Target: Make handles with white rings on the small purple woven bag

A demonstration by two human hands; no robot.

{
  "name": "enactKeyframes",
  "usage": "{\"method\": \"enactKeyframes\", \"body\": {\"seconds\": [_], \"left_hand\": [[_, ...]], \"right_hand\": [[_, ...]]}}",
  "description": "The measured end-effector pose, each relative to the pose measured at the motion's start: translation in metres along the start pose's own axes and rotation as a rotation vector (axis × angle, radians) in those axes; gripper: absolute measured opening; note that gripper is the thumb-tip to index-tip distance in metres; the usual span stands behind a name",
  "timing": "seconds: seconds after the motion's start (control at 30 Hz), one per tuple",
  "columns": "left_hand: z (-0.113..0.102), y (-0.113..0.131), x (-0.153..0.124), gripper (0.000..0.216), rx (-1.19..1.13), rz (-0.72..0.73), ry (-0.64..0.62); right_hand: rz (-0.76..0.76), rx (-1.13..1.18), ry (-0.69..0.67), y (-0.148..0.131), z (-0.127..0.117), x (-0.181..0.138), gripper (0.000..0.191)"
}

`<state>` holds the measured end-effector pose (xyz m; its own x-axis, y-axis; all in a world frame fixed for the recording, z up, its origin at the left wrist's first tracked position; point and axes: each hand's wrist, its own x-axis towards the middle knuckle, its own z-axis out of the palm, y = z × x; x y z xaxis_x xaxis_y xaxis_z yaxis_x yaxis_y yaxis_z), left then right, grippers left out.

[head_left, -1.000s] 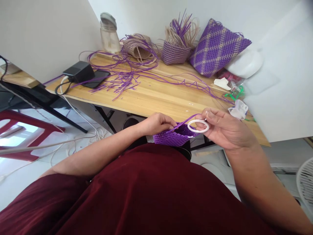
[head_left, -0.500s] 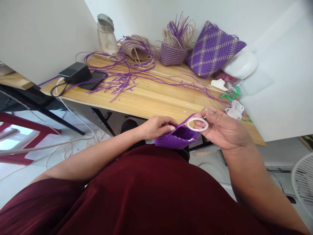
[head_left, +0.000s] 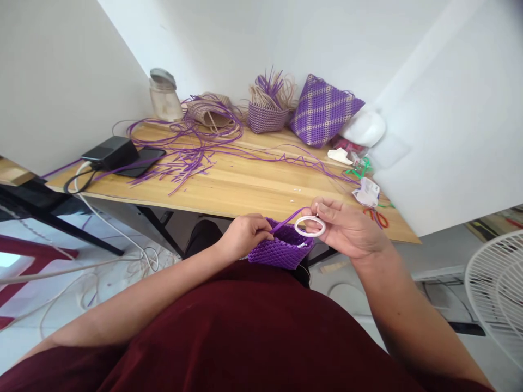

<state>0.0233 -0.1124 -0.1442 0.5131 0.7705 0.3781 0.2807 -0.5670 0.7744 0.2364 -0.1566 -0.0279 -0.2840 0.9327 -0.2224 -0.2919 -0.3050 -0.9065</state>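
A small woven purple basket sits against my lap at the table's front edge, its mouth facing up. My left hand is closed at its left rim, pinching a flat purple strip. That strip runs over the opening toward my right hand. In my right hand, closed thumb to fingers, is a white ring, perhaps a thin roll of tape; it hangs in front of the fingers. A tiny bit of white shows on the basket's right rim. The strip's far end is hidden behind the right fingers.
Along the wall stand a jar, a beige basket, an unfinished basket and a purple checked basket. Purple offcuts lie near a black adapter and a phone. Orange-handled scissors lie right; a fan stands beyond.
The view has shifted, so the table things sit lower and further left, and the scissors now show. Both hands keep their holds; the left thumb and fingers have shifted slightly along the strip.
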Motion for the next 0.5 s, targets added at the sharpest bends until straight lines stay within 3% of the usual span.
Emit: {"method": "enactKeyframes", "body": {"seconds": [0.13, 0.27, 0.37, 0.5], "left_hand": [[0.005, 0.0, -0.004, 0.006, -0.129, -0.01, 0.078], [0.008, 0.001, -0.007, 0.009, -0.153, -0.042, 0.03], [0.012, -0.002, -0.009, 0.006, -0.217, -0.15, 0.011], [0.016, -0.006, -0.008, 0.02, -0.434, -0.281, -0.052]], "right_hand": [[0.001, 0.017, 0.007, 0.001, -0.004, -0.001, 0.022], [0.005, 0.016, -0.008, 0.001, -0.005, -0.001, 0.023], [0.008, 0.005, -0.022, 0.0, -0.006, -0.001, 0.024], [0.008, -0.023, -0.025, -0.001, -0.007, -0.001, 0.024]]}}
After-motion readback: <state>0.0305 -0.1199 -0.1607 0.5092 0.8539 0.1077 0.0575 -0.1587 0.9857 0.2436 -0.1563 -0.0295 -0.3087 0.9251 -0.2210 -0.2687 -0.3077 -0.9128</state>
